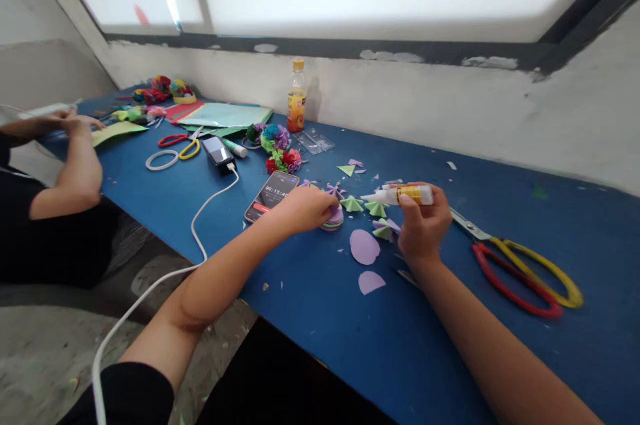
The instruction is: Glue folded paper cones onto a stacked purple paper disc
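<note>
My right hand (424, 221) grips a white glue bottle with a yellow label (403, 195), held sideways with its nozzle pointing left. My left hand (305, 207) presses on a small stack of purple and green paper pieces (334, 217) on the blue table (310, 291). Folded green and purple paper cones (376, 209) lie between my hands. Two flat purple paper cut-outs (365, 247) lie just in front of them.
Red-and-yellow scissors (523, 268) lie to the right. A phone showing a timer (271, 195), a power bank with a white cable (219, 153), paper flowers (280, 148), a drink bottle (297, 97) and coloured paper sheets (220, 116) lie behind. Another person's hands (75, 125) work at far left.
</note>
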Demonstrator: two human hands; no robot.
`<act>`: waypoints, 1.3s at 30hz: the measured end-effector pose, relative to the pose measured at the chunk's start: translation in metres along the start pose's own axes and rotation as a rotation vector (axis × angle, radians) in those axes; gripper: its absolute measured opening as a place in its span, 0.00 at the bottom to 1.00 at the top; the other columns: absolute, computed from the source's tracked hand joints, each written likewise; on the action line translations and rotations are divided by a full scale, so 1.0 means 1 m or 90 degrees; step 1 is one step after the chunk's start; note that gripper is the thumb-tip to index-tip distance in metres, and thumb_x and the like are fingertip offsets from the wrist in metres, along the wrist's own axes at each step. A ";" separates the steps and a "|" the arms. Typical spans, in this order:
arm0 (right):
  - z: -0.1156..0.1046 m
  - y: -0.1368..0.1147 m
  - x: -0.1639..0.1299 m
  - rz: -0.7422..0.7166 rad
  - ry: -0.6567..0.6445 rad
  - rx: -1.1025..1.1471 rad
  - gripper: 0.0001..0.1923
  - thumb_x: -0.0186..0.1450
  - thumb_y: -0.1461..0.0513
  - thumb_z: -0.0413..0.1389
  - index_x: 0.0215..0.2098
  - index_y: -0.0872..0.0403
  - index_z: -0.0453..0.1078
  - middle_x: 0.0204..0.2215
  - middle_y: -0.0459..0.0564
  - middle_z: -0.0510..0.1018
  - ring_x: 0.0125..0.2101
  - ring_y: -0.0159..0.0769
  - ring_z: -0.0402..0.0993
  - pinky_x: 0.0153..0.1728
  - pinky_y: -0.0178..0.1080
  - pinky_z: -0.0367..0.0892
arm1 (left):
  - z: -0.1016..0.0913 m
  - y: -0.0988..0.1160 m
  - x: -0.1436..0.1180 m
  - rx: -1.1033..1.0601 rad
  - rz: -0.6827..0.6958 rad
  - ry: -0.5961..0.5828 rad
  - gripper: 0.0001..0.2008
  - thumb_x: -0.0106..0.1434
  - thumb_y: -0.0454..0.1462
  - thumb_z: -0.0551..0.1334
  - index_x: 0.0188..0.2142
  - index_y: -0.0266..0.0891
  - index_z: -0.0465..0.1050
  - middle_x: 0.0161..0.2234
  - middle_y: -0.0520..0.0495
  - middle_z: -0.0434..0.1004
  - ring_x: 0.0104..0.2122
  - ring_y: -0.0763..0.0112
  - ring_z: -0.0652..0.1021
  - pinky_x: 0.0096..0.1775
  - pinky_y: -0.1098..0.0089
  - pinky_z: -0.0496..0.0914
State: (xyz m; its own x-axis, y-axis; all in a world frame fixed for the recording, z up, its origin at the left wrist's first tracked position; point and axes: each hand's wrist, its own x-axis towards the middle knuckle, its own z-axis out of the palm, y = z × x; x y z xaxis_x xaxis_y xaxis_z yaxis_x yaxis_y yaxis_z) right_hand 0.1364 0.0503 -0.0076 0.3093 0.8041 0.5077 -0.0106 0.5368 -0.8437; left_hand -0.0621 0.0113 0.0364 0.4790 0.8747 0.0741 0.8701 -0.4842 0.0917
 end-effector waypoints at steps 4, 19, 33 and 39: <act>0.001 0.001 -0.001 0.015 -0.003 0.013 0.11 0.50 0.59 0.59 0.30 0.52 0.66 0.26 0.44 0.76 0.29 0.37 0.76 0.37 0.44 0.72 | -0.003 0.004 -0.002 0.007 -0.002 -0.020 0.16 0.62 0.35 0.51 0.44 0.41 0.75 0.38 0.42 0.79 0.35 0.61 0.78 0.33 0.67 0.69; 0.003 0.003 -0.002 0.067 -0.038 0.066 0.12 0.49 0.57 0.59 0.30 0.51 0.64 0.26 0.42 0.75 0.28 0.33 0.76 0.36 0.41 0.72 | -0.005 0.011 -0.009 0.035 0.008 -0.067 0.14 0.62 0.32 0.50 0.37 0.37 0.74 0.32 0.41 0.77 0.31 0.63 0.76 0.29 0.70 0.65; 0.006 0.002 -0.004 0.114 -0.007 0.028 0.14 0.45 0.58 0.60 0.29 0.53 0.65 0.24 0.45 0.75 0.25 0.35 0.74 0.36 0.42 0.70 | -0.012 0.015 -0.013 0.007 0.015 -0.101 0.12 0.57 0.28 0.52 0.38 0.35 0.71 0.34 0.39 0.77 0.33 0.61 0.77 0.30 0.68 0.66; 0.009 -0.001 -0.002 0.145 0.020 0.021 0.15 0.42 0.58 0.59 0.27 0.53 0.66 0.23 0.45 0.74 0.26 0.39 0.75 0.39 0.47 0.70 | -0.012 0.013 -0.009 -0.029 0.022 -0.098 0.13 0.58 0.28 0.51 0.37 0.35 0.71 0.36 0.40 0.76 0.34 0.61 0.76 0.30 0.67 0.66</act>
State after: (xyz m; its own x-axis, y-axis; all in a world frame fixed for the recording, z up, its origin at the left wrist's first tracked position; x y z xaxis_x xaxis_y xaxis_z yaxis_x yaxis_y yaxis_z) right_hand 0.1272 0.0505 -0.0065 0.3253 0.8973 0.2984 -0.1141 0.3505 -0.9296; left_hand -0.0568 -0.0031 0.0485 0.5241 0.8483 -0.0752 0.8481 -0.5118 0.1371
